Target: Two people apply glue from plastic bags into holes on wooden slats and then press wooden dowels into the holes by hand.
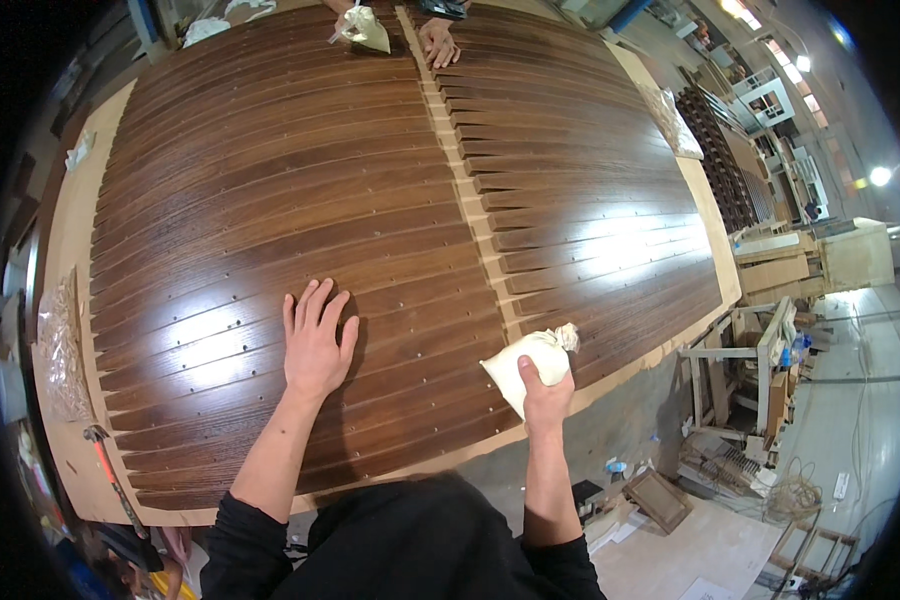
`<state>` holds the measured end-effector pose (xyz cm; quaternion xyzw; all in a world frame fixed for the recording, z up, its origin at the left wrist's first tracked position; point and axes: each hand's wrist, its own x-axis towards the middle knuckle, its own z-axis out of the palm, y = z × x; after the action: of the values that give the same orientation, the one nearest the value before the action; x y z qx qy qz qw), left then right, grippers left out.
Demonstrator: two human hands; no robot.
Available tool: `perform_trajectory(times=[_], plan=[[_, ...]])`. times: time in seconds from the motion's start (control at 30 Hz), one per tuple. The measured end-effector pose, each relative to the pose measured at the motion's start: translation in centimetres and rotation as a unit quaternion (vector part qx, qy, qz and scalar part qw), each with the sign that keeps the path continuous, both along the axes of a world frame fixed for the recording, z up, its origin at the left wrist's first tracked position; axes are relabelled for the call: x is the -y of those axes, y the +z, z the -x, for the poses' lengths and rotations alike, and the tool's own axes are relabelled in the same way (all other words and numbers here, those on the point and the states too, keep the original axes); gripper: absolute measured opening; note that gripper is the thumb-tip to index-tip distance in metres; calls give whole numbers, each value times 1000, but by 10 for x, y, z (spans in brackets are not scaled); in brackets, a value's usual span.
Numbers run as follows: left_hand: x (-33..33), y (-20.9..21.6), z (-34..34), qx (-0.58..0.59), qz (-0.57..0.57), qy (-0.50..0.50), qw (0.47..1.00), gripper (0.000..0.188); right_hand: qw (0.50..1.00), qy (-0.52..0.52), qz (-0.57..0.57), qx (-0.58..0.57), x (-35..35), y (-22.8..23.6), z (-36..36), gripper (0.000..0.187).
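Dark brown wooden slats (pixel 300 190) lie side by side in two rows on a large light board, with small holes dotted along them. My left hand (pixel 318 340) rests on the left row, palm down and fingers stretched. In my right hand (pixel 547 402) is a cream-coloured squeeze bag (pixel 513 366), plump and twisted closed at one end. Its pointed corner aims left, near the front end of the gap (pixel 480 225) between the rows. Whether its tip touches the wood I cannot tell.
Across the board, another person's hand (pixel 438 43) rests near the gap, beside a similar cream bag (pixel 366 30). A hammer (pixel 110 468) with an orange-and-black handle lies at the left front corner. Clear plastic bags (pixel 62 350) sit on the board's edges. A wooden frame stand (pixel 735 365) stands right.
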<state>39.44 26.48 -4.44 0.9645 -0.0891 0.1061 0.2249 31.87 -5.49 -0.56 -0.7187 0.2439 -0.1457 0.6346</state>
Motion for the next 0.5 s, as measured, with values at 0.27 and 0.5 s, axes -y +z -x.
perform_trajectory(times=[0.27, 0.5], plan=[[-1, 0, -1, 1, 0, 0, 1000, 40, 999, 12, 29, -16, -1, 5, 1, 41], [-1, -1, -1, -7, 2, 4, 1000, 40, 997, -34, -69, 26, 4, 21, -13, 46]])
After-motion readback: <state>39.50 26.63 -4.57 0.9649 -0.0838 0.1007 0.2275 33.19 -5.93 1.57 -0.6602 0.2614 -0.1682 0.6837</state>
